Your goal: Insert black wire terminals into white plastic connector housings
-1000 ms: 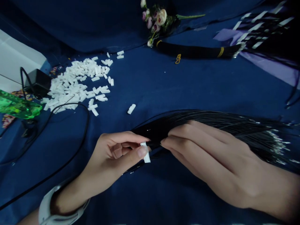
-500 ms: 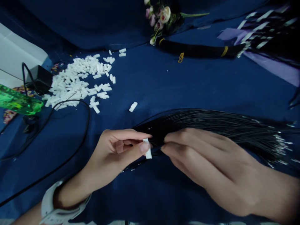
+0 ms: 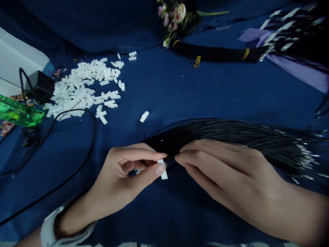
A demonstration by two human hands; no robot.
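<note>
Between thumb and fingertips, my left hand (image 3: pixel 128 171) pinches a small white plastic connector housing (image 3: pixel 163 174), tilted slightly. My right hand (image 3: pixel 228 185) is closed in a pinch just to its right, fingertips a short gap from the housing. A thin black wire (image 3: pixel 170 158) seems to run between the two; its end is hidden at my left fingers. Behind and under my hands lies a loose bundle of black wires (image 3: pixel 226 128), with shiny metal terminals (image 3: pixel 307 156) at its right end.
A heap of white housings (image 3: pixel 77 85) lies at the left, with a single loose housing (image 3: pixel 144 116) nearer. Beyond are a banded black wire bundle (image 3: pixel 210 51), a yellow rubber band (image 3: pixel 197 61) and artificial flowers (image 3: pixel 177 15). A black cable (image 3: pixel 64 180) loops across the blue cloth (image 3: pixel 159 89).
My left hand and the housing have moved slightly down in the picture. My right fingertips stay close by, still pinched. The whole view has shifted a little to the left.
</note>
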